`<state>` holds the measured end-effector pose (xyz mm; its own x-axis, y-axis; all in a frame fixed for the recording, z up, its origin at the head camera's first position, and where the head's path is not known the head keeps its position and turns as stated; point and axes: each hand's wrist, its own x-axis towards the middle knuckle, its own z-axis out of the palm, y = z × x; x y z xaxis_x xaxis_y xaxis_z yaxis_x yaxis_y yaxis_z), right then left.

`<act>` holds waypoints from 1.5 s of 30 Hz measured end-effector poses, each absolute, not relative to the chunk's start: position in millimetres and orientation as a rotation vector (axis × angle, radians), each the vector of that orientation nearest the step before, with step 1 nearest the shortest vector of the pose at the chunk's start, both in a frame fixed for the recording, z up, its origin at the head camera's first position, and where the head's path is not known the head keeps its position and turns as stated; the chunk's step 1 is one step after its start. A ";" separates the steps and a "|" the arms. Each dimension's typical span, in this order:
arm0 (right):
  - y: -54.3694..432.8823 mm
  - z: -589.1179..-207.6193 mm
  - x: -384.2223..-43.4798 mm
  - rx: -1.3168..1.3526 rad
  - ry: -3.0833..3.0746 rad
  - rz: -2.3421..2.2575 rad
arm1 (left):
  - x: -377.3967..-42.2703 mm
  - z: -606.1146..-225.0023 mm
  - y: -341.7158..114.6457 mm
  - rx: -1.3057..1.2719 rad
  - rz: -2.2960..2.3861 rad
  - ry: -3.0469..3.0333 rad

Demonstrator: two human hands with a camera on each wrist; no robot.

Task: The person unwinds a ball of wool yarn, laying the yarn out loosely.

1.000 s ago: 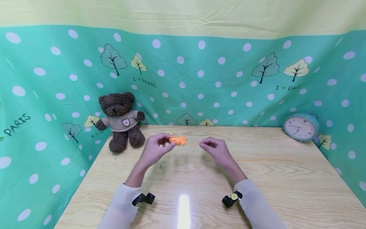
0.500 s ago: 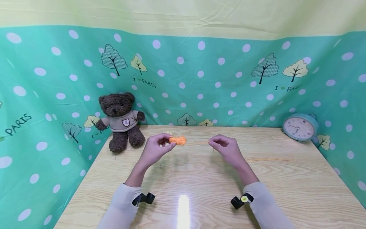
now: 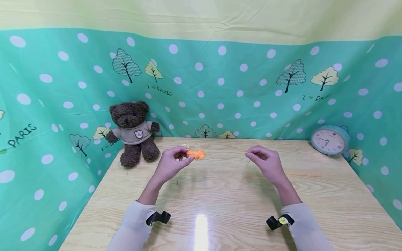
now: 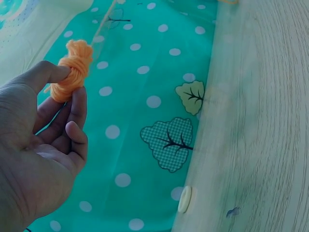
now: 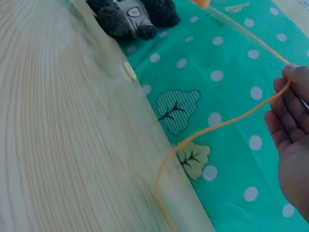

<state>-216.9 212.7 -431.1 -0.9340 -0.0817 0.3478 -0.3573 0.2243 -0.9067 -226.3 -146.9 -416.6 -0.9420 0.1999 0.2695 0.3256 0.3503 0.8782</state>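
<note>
A small orange yarn bundle (image 3: 197, 154), wound round its middle, is held up over the table by my left hand (image 3: 171, 163). In the left wrist view, thumb and fingertips pinch the bundle (image 4: 75, 67) near its wound middle. To the right, my right hand (image 3: 265, 163) pinches the yarn strand (image 5: 246, 36) between thumb and forefinger. The strand stretches from the bundle to those fingertips, then its loose part (image 5: 193, 137) curves down toward the table in the right wrist view. More orange yarn (image 3: 304, 175) lies on the table, partly behind my right wrist.
A brown teddy bear (image 3: 132, 134) in a grey top sits at the back left. A teal alarm clock (image 3: 329, 140) stands at the back right. A pale ring (image 4: 185, 199) lies near the table's (image 3: 220, 202) back edge, before a green dotted curtain (image 3: 220, 80).
My right hand has moved steadily right, with the strand between the hands growing longer. My left hand and the yarn bundle have stayed in place.
</note>
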 end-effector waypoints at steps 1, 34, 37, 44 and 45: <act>216.1 -431.0 -216.0 0.409 -2.266 1.771 | -226.3 -416.8 -146.7 -0.486 -1.658 -2.487; 280.7 -425.4 -197.2 0.204 -2.299 1.573 | -226.4 -417.0 -147.7 -0.483 -1.659 -2.485; 285.5 -425.6 -196.5 0.185 -2.303 1.558 | -226.3 -416.1 -148.2 -0.484 -1.656 -2.485; 295.8 -423.1 -195.2 0.167 -2.285 1.546 | -227.0 -415.0 -149.9 -0.481 -1.647 -2.485; 297.4 -422.2 -194.7 0.161 -2.293 1.535 | -227.1 -414.9 -150.2 -0.478 -1.649 -2.487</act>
<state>-194.7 297.4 -422.2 -0.9232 0.1113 0.3679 -0.2977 0.3984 -0.8675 -227.1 -150.2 -414.9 -0.9430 0.1938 0.2705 0.3246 0.3570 0.8759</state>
